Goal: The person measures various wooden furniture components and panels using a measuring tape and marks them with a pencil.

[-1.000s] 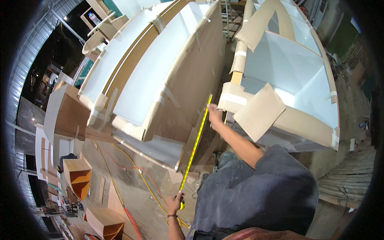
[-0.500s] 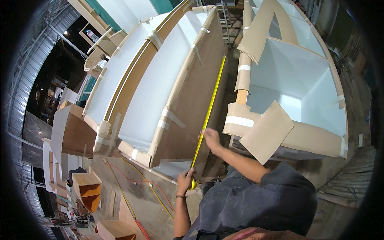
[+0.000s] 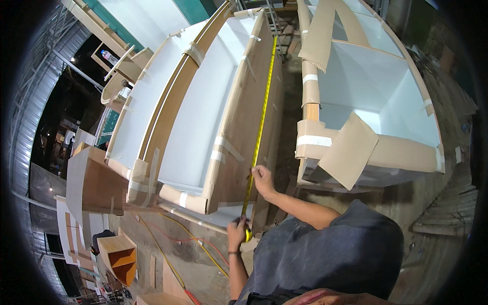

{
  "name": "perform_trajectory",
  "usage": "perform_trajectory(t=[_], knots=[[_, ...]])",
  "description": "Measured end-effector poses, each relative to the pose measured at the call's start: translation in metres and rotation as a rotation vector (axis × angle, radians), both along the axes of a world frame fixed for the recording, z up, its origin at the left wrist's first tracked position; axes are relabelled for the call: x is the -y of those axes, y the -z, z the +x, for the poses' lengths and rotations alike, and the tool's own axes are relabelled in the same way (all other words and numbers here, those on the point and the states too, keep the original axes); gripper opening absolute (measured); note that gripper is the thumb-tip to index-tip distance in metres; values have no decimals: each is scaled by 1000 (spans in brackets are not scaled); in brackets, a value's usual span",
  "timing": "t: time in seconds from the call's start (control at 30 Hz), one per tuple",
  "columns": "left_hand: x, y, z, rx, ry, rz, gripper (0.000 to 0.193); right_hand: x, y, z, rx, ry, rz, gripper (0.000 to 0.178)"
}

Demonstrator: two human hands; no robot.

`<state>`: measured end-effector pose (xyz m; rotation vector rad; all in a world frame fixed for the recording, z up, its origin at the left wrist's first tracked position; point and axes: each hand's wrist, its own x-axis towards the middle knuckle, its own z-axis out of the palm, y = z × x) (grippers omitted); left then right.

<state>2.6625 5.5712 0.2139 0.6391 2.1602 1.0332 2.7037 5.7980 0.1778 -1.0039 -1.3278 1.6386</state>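
Observation:
My left hand is closed round a yellow tape measure, low by the near end of a long wooden cabinet. From it the yellow tape blade runs out in a straight line along the cabinet's brown side, its free end close to the far corner. Partway up the blade, the fingers of my right hand are pinched on its edge. White panels line the cabinet's inside, and taped cardboard covers its edges.
On the right stands a second white-lined cabinet, a loose cardboard piece over its near edge. A dark gap separates the two cabinets. Yellow and red cables cross the floor at lower left, near a small wooden box.
The tape blade reaches farther along the cabinet, its free end nearer the far corner. Both hands keep their hold. The whole view has shifted slightly.

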Motion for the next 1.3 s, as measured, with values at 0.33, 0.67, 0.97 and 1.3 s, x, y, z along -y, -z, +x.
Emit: perform_trajectory(t=[0.33,0.67,0.97,1.3], knots=[[-27,-37,-18,-153,32,-5,42,-146,-17,-55,77,237,-39,20],[-9,-55,-10,-301,-38,-54,44,-180,-45,-84,112,253,-62,11],[2,-54,-14,-259,-68,-62,41,-166,-70,-71,109,203,-70,7],[5,-52,-20,-256,-54,-58,43,-148,-42,-49,90,8,-74,15]])
